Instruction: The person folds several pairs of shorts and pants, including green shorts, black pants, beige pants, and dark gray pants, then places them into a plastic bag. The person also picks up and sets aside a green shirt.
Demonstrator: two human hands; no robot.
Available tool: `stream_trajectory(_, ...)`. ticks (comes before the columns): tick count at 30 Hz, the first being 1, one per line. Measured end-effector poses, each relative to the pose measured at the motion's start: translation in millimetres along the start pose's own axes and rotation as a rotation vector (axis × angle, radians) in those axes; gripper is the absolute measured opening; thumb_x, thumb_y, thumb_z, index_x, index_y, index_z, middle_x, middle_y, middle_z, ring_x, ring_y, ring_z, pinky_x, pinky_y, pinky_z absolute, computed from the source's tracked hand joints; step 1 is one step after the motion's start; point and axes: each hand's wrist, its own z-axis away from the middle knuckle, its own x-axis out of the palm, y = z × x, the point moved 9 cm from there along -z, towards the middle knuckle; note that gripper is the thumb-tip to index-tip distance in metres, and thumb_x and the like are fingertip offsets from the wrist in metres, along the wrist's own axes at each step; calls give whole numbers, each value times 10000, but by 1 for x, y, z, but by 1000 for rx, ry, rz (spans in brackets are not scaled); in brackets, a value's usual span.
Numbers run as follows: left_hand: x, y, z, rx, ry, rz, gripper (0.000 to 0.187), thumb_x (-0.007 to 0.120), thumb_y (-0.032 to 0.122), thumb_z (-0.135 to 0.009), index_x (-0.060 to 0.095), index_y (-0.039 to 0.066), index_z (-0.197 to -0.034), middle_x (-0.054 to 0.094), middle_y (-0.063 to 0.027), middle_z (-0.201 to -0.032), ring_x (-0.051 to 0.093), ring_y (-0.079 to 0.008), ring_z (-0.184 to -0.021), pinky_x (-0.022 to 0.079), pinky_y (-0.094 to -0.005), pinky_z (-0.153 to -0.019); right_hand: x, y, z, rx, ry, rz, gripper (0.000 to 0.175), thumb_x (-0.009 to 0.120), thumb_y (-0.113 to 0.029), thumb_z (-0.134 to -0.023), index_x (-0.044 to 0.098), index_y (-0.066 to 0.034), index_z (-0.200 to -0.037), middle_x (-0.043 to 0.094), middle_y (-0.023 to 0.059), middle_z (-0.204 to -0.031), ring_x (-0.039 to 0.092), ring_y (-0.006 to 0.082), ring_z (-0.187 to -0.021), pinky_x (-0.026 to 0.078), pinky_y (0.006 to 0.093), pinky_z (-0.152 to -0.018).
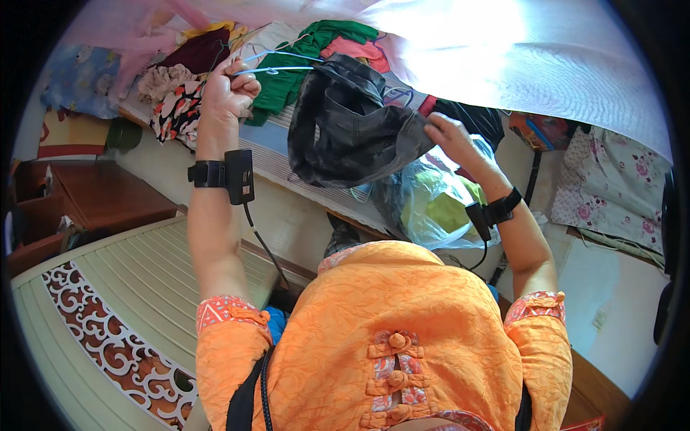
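My left hand (pixel 230 89) is closed around a light-blue clothes hanger (pixel 280 70) at the upper left. From the hanger's far end hangs a faded dark grey garment (pixel 350 129), which looks like trousers with a waistband. My right hand (pixel 458 141) pinches the right edge of that garment, so its cloth is drawn out between the two hands. The garment is above a striped mat (pixel 269 153). Just under my right forearm stands a translucent plastic bag (pixel 431 210) with yellow-green cloth inside.
Green cloth (pixel 280 89), a pink garment (pixel 358 51) and patterned clothes (pixel 175 110) lie beyond my hands. A sheer net (pixel 539 75) hangs at upper right. A slatted cream bed panel (pixel 161 280) and brown wooden furniture (pixel 108 191) stand at left; flowered cloth (pixel 609 183) hangs right.
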Motion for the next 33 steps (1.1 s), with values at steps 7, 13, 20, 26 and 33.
stream_trajectory(7, -19, 95, 16, 314, -320, 100, 62, 464, 116, -909, 491, 63, -925, 329, 70, -530, 207, -73, -429, 223, -238, -518, -112, -61, 11, -162, 294, -402, 227, 523, -192, -944, 579, -8, -822, 458, -57, -656, 388, 29, -616, 329, 190, -551)
stream_trajectory(13, -195, -46, -47, 135, 237, 359, 170, 475, 143, -911, 516, -7, -978, 490, -69, -800, 503, -207, -774, 402, -322, -679, -40, -74, 21, -219, -38, -32, 238, 557, -216, -892, 551, -1, -791, 498, 69, -667, 480, 158, -615, 392, 300, -566)
stream_trajectory(20, -129, -192, 0, -78, 174, -704, 772, 579, 376, -888, 121, 196, -1483, 322, -123, -1420, 348, -299, -1271, 247, -489, -1018, 33, -29, 17, -40, -100, -126, 257, 574, -277, -866, 587, -28, -803, 549, 158, -684, 567, 295, -632, 421, 380, -576)
stream_trajectory(26, -53, -272, 31, -330, -242, -859, 724, 557, 385, -897, 187, 148, -1472, 399, -108, -1377, 400, -220, -1232, 334, -351, -959, 45, -28, 37, -62, -151, -91, 244, 572, -271, -869, 593, -31, -824, 574, 162, -706, 574, 311, -659, 425, 385, -589)
stream_trajectory(33, -27, -279, -38, -82, -384, -1264, 430, 497, 279, -945, 465, 149, -1353, 581, -58, -1157, 568, -172, -979, 420, -261, -851, 27, -31, 64, -84, -379, -186, 234, 575, -225, -895, 590, -7, -811, 567, 102, -725, 555, 205, -691, 430, 333, -623)
